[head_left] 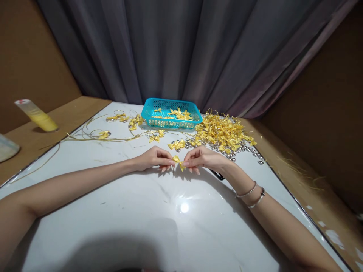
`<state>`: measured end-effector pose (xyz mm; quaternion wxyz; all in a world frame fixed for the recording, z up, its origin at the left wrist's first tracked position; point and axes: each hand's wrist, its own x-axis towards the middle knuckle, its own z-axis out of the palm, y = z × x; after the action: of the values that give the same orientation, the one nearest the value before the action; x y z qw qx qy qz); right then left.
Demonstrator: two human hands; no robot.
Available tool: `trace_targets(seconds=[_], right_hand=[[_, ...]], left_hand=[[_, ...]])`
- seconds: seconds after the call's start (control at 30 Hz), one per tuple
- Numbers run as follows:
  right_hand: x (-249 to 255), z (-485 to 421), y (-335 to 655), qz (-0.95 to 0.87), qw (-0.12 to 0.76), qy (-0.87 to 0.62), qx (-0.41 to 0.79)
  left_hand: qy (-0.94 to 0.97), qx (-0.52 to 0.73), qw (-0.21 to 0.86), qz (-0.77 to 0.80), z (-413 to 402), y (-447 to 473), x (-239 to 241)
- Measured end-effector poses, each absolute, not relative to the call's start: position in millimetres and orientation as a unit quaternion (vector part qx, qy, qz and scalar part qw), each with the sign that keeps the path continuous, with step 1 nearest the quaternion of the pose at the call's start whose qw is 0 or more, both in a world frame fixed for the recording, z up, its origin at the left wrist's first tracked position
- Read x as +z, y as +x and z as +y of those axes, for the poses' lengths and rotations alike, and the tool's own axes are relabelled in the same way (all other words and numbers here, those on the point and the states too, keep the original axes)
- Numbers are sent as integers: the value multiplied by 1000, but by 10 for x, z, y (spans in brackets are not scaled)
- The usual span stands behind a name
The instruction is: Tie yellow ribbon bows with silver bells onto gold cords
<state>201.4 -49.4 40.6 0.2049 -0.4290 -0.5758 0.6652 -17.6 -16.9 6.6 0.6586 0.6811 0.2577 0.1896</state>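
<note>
Both hands meet at the middle of a glossy white table (159,211). My left hand (154,158) and my right hand (202,158) each pinch one side of a small yellow ribbon bow (178,162), holding it just above the table. Fingers of both hands are closed on the bow. My right wrist wears two thin silver bracelets (253,196). A dark object (217,175) lies partly hidden under my right wrist.
A turquoise plastic basket (170,120) holding yellow bows stands at the back. A heap of yellow bows (222,132) and small silver beads (249,150) lies right of it. Loose ribbon strips (93,136) sprawl left. A glue bottle (36,115) lies on the wooden ledge.
</note>
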Motion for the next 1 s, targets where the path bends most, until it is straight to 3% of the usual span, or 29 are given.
trace_targets(seconds=[0.23,0.43,0.67,0.83,1.0], right_hand=[[496,-541,2008,-612,170,-406,657],[509,-574,1981,-633,146,-425,631],[548,-545,2053,-671,142,-457,566],[763,-648,2122,-653,207,-515,516],[552,-882,1961,-555,365,-491,564]], left_hand=[[599,170,756,204,-211,-195,64],[680,121,672,267,-402,-128,173],[654,116,687,293,-399,-96,156],[622,136,711,297,-374,-75,73],[612,145,726,279,-361,-73,27]])
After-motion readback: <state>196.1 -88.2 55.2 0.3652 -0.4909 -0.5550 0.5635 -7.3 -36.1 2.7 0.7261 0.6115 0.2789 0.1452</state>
